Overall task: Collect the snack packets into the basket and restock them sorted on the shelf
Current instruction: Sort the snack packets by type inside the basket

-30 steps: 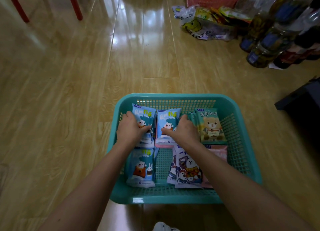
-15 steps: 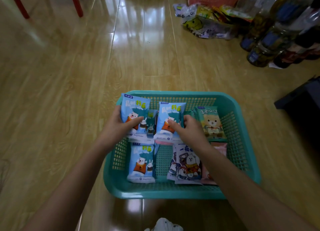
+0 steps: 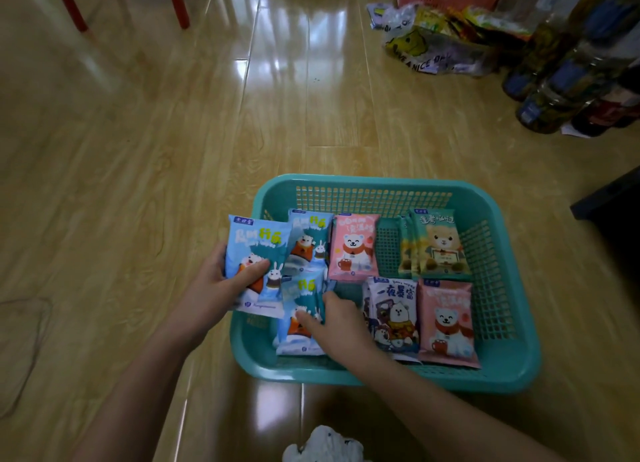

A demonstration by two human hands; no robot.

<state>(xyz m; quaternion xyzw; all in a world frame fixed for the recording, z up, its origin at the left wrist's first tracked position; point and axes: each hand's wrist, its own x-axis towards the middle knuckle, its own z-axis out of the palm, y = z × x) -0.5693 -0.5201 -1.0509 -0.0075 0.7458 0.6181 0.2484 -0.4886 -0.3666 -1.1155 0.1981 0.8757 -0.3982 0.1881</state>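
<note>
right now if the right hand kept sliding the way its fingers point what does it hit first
The right hand points up-left and already touches the near blue packet; next would probably come the blue packet in the left hand, though depth is unclear.

I seem to be in a home: glossy wood-plank floor (image 3: 173, 132); red chair legs (image 3: 176, 4); bottles (image 3: 561, 80) grouped on the floor.

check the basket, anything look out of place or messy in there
Nothing is spilled or torn. The packets in the teal basket lie flat, loosely grouped by colour. One blue packet is lifted over the left rim in the left hand; the right hand rests on another blue one.
</note>
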